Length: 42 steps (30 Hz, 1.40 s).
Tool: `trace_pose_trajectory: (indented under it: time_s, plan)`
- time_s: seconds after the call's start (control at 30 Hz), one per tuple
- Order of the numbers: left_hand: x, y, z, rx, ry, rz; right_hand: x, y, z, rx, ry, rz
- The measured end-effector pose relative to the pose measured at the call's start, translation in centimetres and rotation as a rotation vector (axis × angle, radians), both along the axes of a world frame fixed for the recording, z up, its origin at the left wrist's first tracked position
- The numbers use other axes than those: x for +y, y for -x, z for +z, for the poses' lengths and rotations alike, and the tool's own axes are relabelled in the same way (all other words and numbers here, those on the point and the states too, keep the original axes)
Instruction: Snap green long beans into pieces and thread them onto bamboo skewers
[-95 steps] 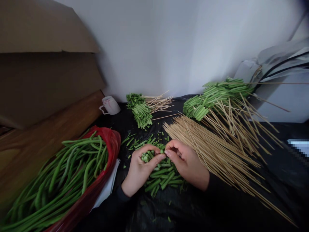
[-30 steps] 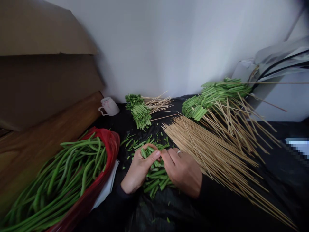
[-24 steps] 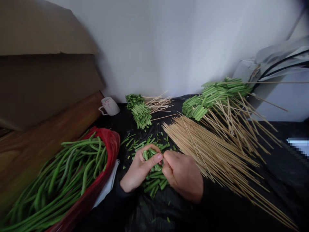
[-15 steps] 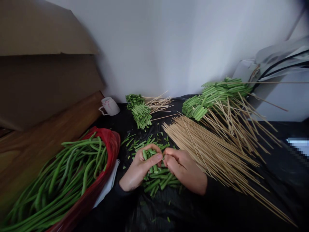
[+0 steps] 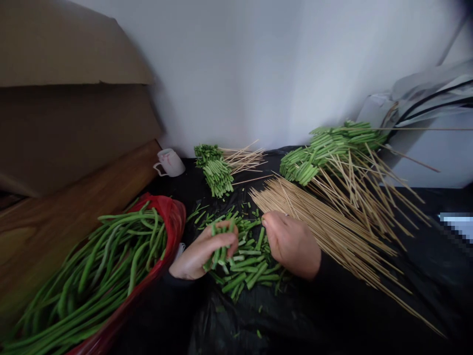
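My left hand (image 5: 195, 251) is wrapped round a small bunch of cut green bean pieces (image 5: 220, 254), their ends sticking out above and below the thumb. To its right, my right hand (image 5: 293, 244) is closed, fingertips pressed together; what they pinch, if anything, is too hidden to make out. A loose pile of cut bean pieces (image 5: 249, 268) lies beneath and between the hands on black plastic sheeting (image 5: 229, 320). Close beyond my right hand lies a spread of bare bamboo skewers (image 5: 325, 227).
At left, a red plastic bag (image 5: 176, 214) holds whole long beans (image 5: 107, 268). Skewered bean pieces lie in a small stack (image 5: 218, 177) at the back and a larger stack (image 5: 332, 145) at the right. A white mug (image 5: 172, 163) stands near a cardboard box (image 5: 77, 128).
My hands have moved apart: the left shifted left with its bean pieces, the right moved right and slightly up, away from the left hand's fingertips.
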<state>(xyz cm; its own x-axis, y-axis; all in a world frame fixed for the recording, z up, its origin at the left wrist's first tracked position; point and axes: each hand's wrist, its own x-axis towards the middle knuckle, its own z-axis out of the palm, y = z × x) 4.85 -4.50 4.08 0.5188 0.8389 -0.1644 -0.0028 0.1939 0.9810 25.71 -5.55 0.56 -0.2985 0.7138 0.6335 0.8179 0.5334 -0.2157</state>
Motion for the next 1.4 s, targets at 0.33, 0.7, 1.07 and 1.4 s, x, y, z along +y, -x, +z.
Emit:
trace_pose_trajectory:
  time_s: [0.33,0.7,1.07,1.4]
  plan:
    - [2.3,0.6,-2.0,0.212,-0.428,0.624,0.1,-0.1,-0.3,0.018,0.051,-0.022]
    - [2.0,0.4,-2.8,0.666,-0.901,0.152,0.1,0.1,-0.5,-0.015,0.133,0.013]
    - [1.5,0.3,-2.9,0.59,-1.228,0.326,0.1,0.3,-1.0,0.116,0.24,0.159]
    - [-0.2,-0.5,-2.8,0.617,-1.462,0.294,-0.6,1.2,-0.5,0.175,0.344,0.223]
